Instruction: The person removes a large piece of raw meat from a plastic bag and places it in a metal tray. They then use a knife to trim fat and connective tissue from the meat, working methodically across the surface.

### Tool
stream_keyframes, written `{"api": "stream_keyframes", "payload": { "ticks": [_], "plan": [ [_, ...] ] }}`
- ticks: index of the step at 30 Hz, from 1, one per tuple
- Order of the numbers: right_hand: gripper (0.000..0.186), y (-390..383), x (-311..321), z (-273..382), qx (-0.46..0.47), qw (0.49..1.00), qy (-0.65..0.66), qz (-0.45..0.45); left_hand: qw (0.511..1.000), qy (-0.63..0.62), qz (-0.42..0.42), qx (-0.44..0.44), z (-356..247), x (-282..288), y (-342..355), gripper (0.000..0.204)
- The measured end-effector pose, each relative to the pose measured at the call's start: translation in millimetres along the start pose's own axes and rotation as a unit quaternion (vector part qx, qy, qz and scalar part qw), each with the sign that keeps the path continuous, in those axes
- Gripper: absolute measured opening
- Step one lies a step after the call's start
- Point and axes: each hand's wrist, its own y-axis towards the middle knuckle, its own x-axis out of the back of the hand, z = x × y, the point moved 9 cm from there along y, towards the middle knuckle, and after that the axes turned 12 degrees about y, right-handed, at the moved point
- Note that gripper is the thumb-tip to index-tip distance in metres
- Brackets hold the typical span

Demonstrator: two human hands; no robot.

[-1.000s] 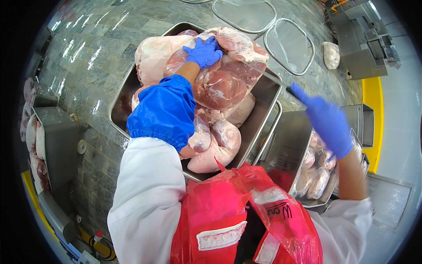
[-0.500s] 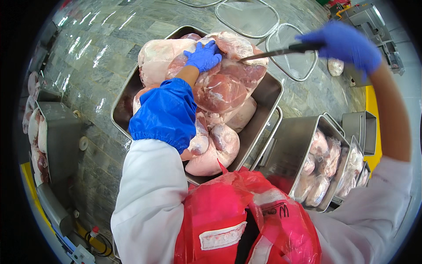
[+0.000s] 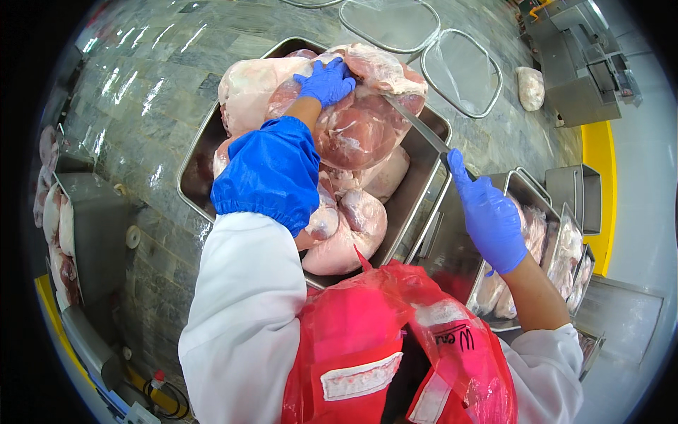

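My left hand (image 3: 326, 83), in a blue glove with a blue sleeve cover, lies with spread fingers on the top piece of raw meat (image 3: 357, 138). This large cut has dark pink muscle and pale fat. My right hand (image 3: 492, 222), also blue-gloved, grips the dark handle of a long knife (image 3: 422, 131). The blade slants up and left, its tip at the meat under a pale flap of fat (image 3: 381, 67); how deep it sits is hidden. Below, more skin-on cuts (image 3: 346, 244) fill a deep metal bin (image 3: 185, 169).
Metal bins (image 3: 477, 247) of bagged meat stand at the right, another bin (image 3: 99, 226) with cuts at the left. Hoops lined with clear plastic (image 3: 459, 74) are beyond the bin. A bagged piece (image 3: 530, 89) lies near grey metal equipment (image 3: 575, 92).
My right hand has swung down and toward me, turning the knife so its handle is now lower right of the meat. My left hand keeps its place on the meat.
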Motion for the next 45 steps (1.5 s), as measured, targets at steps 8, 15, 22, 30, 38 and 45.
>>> {"api": "stream_keyframes", "payload": {
  "ticks": [8, 15, 22, 30, 38, 45],
  "plan": [
    [0.068, -12, -36, 24, -0.047, 0.998, 0.044, -0.026, 0.999, -0.01, 0.016, -0.039, -20, -1, -11, 0.053],
    [0.056, 54, 33, -35, 0.072, 0.979, 0.186, -0.047, 1.0, 0.001, 0.02, -0.007, 3, 3, -21, 0.052],
    [0.052, 187, 88, -86, 0.031, 0.945, 0.19, 0.265, 0.999, -0.009, 0.015, -0.028, -21, 5, -20, 0.053],
    [0.063, 94, 44, -82, 0.126, 0.959, 0.236, 0.089, 0.996, 0.047, -0.022, -0.07, -24, 29, -36, 0.058],
    [0.072, 6, -1, -38, 0.011, 0.969, 0.239, 0.061, 0.984, 0.141, -0.001, -0.112, -50, 32, -28, 0.056],
    [0.077, -17, -9, -15, 0.022, 0.983, 0.182, 0.023, 0.989, 0.127, -0.052, -0.061, -40, 29, -18, 0.062]
  ]
}}
